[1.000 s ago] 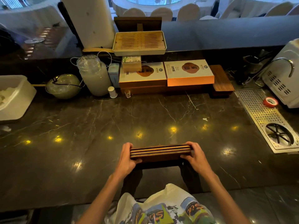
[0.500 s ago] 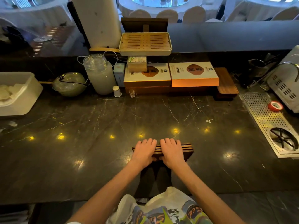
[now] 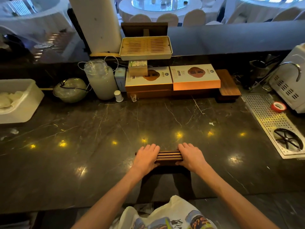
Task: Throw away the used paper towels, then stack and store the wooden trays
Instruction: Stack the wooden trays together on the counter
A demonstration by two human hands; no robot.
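A stack of dark wooden trays (image 3: 170,157) lies flat near the front of the black marble counter (image 3: 115,123). My left hand (image 3: 146,157) lies over its left end, fingers across the top and thumb against the front edge. My right hand (image 3: 191,156) holds the right end the same way. Only the middle strip of the stack shows between them. Crumpled white paper towels (image 3: 8,100) sit in a white bin (image 3: 24,103) at the far left.
Along the back stand a slatted bamboo tray (image 3: 146,47), two flat gift boxes (image 3: 194,76), a wooden board (image 3: 228,83), a glass jar (image 3: 100,80) and a round glass bowl (image 3: 71,90). A metal drain grate (image 3: 272,119) with red tape (image 3: 278,106) and a white machine (image 3: 290,80) fill the right.
Half a second ago both hands lay side by side on the middle of the stack. They have slid apart to its two ends. The stack has stayed in place.
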